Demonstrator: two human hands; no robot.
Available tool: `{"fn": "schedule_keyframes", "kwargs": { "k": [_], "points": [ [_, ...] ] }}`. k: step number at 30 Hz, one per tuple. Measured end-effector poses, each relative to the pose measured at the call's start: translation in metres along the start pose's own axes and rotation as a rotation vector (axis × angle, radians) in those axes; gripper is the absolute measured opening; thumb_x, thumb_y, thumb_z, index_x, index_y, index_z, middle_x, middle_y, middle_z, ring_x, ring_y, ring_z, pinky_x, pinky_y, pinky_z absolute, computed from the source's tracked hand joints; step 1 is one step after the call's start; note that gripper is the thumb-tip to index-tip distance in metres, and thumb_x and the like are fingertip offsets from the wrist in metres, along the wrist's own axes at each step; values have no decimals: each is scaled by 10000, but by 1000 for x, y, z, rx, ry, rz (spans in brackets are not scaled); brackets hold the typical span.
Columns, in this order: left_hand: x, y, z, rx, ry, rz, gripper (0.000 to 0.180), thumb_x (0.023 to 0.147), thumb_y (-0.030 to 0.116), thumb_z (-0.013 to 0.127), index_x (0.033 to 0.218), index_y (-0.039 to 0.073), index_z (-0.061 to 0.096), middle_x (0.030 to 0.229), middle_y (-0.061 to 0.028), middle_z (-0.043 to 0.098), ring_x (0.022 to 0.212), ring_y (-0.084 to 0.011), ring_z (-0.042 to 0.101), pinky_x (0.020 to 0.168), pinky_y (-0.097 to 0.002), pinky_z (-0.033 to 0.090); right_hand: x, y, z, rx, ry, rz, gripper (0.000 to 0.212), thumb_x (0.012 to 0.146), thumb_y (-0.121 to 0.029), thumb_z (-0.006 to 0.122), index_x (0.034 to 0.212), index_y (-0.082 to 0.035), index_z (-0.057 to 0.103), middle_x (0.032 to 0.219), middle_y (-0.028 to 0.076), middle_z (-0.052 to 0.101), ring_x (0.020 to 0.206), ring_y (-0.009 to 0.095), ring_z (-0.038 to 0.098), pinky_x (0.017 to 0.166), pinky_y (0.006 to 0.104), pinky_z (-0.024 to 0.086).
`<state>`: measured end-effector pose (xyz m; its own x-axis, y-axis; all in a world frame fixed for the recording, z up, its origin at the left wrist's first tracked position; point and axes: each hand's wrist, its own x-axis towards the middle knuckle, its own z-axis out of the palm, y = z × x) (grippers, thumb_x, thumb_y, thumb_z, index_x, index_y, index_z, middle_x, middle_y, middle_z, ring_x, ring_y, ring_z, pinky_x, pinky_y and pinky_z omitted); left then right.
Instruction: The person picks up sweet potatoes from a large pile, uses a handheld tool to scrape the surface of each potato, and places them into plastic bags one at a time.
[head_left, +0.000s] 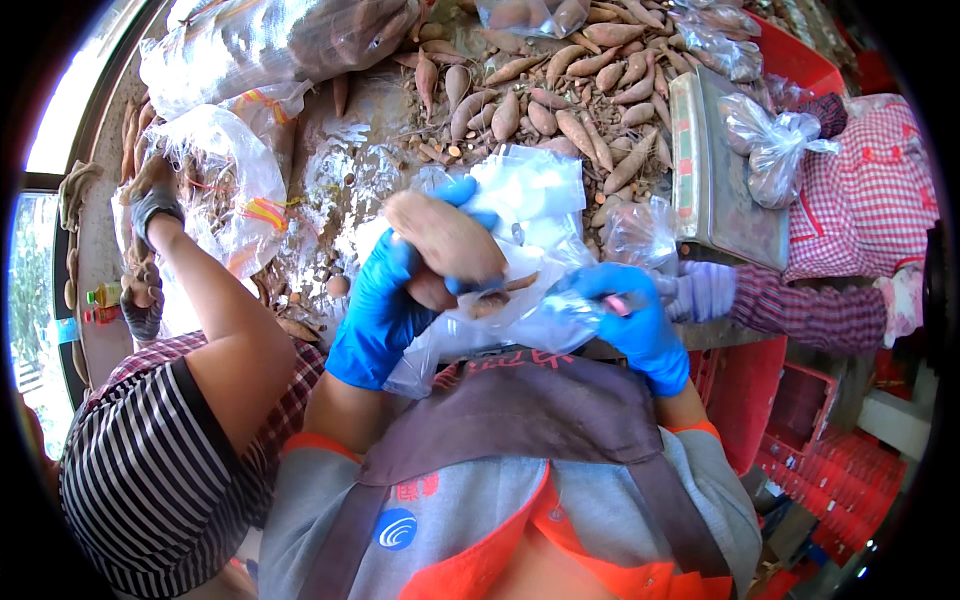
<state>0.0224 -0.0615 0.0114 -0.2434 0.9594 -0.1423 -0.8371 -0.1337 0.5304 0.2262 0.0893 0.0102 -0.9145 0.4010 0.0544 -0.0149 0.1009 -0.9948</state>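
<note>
My left hand (395, 290), in a blue glove, is closed around a large brown sweet potato (445, 238), slightly blurred. A second, redder piece (432, 292) shows under it against the palm. Also blue-gloved, my right hand (635, 320) pinches the edge of a clear plastic bag (510, 325), which spreads between both hands. A small pinkish bit shows at the right fingertips; I cannot make out what it is. Just beyond my hands lies a stack of flat clear bags (540, 190).
Loose sweet potatoes (545, 118) cover the far table. A scale (735, 170) stands at right, beside a bagged bundle (775, 145) and a co-worker's checked sleeve (810, 305). Another person's arm (225, 310) reaches in at left, by a large clear sack (270, 45). Red crates (830, 470) sit lower right.
</note>
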Motion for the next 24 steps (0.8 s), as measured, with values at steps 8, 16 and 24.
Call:
{"fn": "schedule_keyframes", "kwargs": {
  "k": [8, 16, 24],
  "points": [
    [23, -31, -8, 1295, -155, 40, 488, 728, 76, 673, 1188, 57, 513, 1151, -58, 560, 1071, -175, 510, 936, -308, 384, -13, -14, -9, 697, -74, 212, 202, 692, -162, 682, 710, 2, 565, 687, 129, 604, 643, 209, 598, 613, 305, 488],
    [28, -27, 15, 1508, -327, 46, 681, 695, 145, 703, 1299, 87, 393, 964, -45, 582, 856, -173, 567, 932, -328, 396, -20, -3, -9, 852, -139, 190, 214, 691, -173, 666, 702, -5, 534, 639, 128, 571, 548, 174, 530, 500, 266, 413],
    [13, -16, -36, 1795, 208, 299, 1062, 520, 159, 798, 1395, 97, 199, 844, -45, 562, 555, -125, 438, 524, -247, 403, -18, 5, -10, 897, -121, 172, 252, 719, -216, 652, 717, 2, 526, 633, 139, 569, 565, 187, 543, 518, 280, 429]
  ]
}}
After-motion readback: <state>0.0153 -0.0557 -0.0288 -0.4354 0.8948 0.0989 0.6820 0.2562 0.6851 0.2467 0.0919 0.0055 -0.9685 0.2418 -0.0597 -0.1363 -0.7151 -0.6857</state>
